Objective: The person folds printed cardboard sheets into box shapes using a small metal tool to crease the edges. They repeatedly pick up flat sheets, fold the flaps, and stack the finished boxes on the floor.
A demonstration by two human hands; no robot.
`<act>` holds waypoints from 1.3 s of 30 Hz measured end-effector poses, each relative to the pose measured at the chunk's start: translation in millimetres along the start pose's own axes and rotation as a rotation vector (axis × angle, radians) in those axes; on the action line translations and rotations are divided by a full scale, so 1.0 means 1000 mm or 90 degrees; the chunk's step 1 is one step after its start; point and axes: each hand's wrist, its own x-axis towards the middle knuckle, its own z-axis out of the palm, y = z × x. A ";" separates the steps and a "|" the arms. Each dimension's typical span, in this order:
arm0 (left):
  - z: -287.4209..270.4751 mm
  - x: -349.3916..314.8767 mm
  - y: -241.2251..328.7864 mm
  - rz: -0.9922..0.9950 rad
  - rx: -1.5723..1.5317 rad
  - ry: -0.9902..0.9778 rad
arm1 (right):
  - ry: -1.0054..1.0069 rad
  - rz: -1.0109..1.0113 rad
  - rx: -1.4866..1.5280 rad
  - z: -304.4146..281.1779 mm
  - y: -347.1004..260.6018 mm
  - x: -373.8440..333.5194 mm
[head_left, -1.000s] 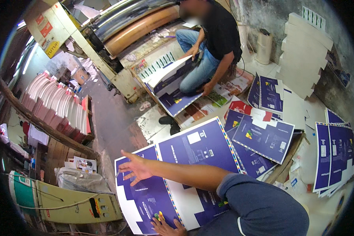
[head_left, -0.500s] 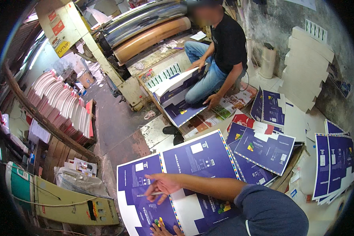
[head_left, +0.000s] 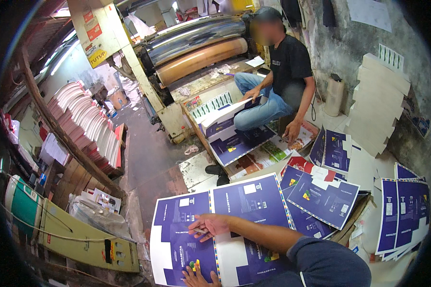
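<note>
A large purple-and-white printed sheet (head_left: 246, 193) lies in front of me, marked with a strip of coloured squares along its right edge and another down its middle. My left hand (head_left: 200, 277) rests on its near part, palm down with fingers spread, beside a small yellow-green fruit picture. Reaching in from the right, my right hand (head_left: 209, 226) is over the sheet's left half, fingers curled round a slim grey pen-like tool (head_left: 200, 231). Its exact kind is too small to tell. My forearm hides part of the sheet.
Across from me a person (head_left: 289, 71) sits by a stack of similar sheets (head_left: 234, 146), one hand at a raised sheet. More purple sheets (head_left: 323, 196) lie to my right, others (head_left: 404, 210) farther right. A roller machine (head_left: 201, 62) stands behind; stacked paper (head_left: 84, 122) is at left.
My right hand's fingers have curled in more around the slim tool; my left hand stays on the sheet. The other person's near hand has moved right, off the stack. The whole view has shifted.
</note>
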 end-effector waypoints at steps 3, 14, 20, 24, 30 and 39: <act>-0.001 -0.001 0.005 -0.015 -0.010 -0.011 | 0.045 -0.076 -0.184 0.021 -0.017 0.009; 0.002 -0.005 0.000 0.005 -0.014 0.012 | 0.221 -0.921 -0.722 0.184 -0.104 -0.013; 0.010 -0.010 -0.004 0.001 0.034 0.033 | 0.132 -0.813 -0.593 0.179 -0.102 -0.008; 0.012 -0.007 -0.002 0.010 0.040 0.021 | 0.225 -0.692 -0.598 0.112 -0.034 0.012; 0.004 -0.004 -0.006 0.015 0.076 -0.014 | 0.299 -0.571 -0.720 -0.001 0.083 0.024; -0.006 0.004 0.000 0.028 0.112 0.003 | 0.264 -0.530 -0.709 0.001 0.083 0.037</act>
